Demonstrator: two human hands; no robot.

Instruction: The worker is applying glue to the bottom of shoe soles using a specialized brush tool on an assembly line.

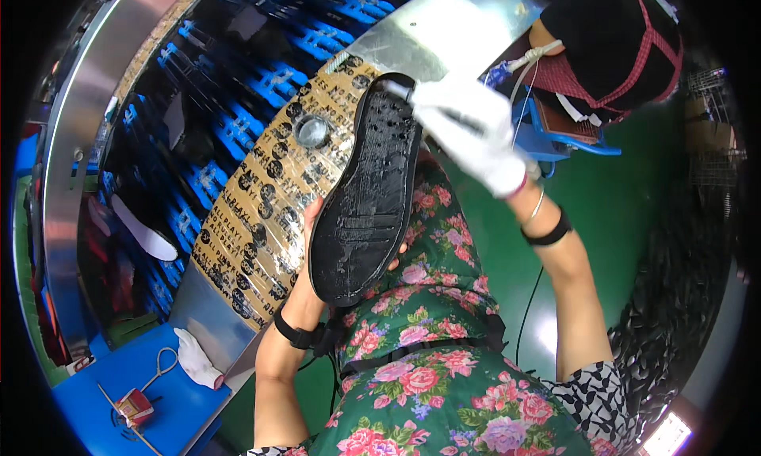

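A black shoe sole (366,194) is tilted lengthwise in front of me, its holed and grooved face turned up and looking wet in streaks. My left hand (313,213) is closed round the sole from beneath; its fingers show at both edges, and the rest is hidden. In a white glove, my right hand (472,127) is at the sole's far end, smeared by motion. Its fingers seem closed on a small pale-tipped thing (395,88), too blurred to name. A small round clear cup (311,131) stands left of the sole on a tape-covered brown sheet (254,226).
Beyond the bench edge runs a blue-and-black conveyor (238,127) carrying loose pieces, one a pale insole (144,228). A blue surface (103,377) at lower left bears a white glove (196,359) and a small red box (135,408). Another person's black cap (594,40) is at upper right.
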